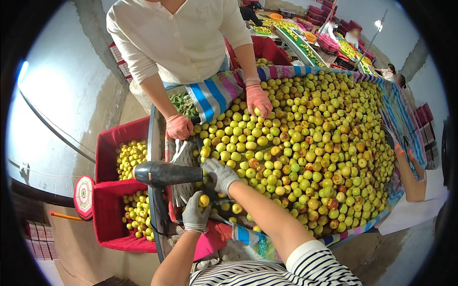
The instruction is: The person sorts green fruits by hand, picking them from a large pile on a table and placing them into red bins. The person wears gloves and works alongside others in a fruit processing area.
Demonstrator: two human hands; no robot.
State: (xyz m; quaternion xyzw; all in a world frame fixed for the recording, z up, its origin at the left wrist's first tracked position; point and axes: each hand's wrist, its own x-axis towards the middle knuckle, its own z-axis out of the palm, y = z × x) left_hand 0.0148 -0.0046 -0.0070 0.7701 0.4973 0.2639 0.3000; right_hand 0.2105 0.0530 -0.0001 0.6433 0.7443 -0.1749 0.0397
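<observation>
My left hand [194,215], in a grey-white work glove, is closed on a yellow-green jujube [204,200] that shows between thumb and fingers. Just above it my right hand [220,177], gloved the same way, reaches over the near left edge of a big heap of jujubes [305,157]. Its fingers are stretched out and touch the fruit, with no fruit visibly gripped. A black hair dryer [167,173] lies across the table's left edge, its nozzle pointing at my right hand. Beneath its nozzle is a bunch of pale strips [183,159].
Two red-lined bins [121,242] with jujubes stand left of the table. Opposite, a person in a cream top works with pink-gloved hands [259,101], one on the fruit. Another person's orange-banded arm [405,167] is at the right. Striped cloth [210,97] edges the heap.
</observation>
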